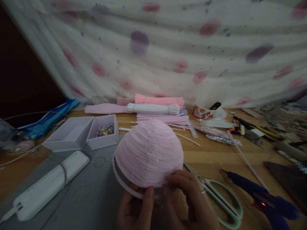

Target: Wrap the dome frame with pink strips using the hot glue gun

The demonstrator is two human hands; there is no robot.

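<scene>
A pale pink dome (148, 150) of pipe cleaners wound in rows fills the middle of the head view. Along its lower left rim a loose pink pipe cleaner (122, 183) curves away from the dome, with a gap between them. My left hand (136, 207) is closed on the bottom edge, thumb in front and the other fingers partly hidden beneath. My right hand (189, 195), with a ring on one finger, pinches the lower right rim. Green-handled scissors (216, 195) lie beside my right hand. Further right rests a blue glue gun (259, 191) with a lit red light.
Two white boxes (69, 131) stand at the left, one holding colourful beads (105, 128). A white power strip (50, 187) lies on the grey mat (96, 179). Bundles of pipe cleaners (153, 108) lie behind the dome, near a paper tub (202, 111) and pliers (237, 127).
</scene>
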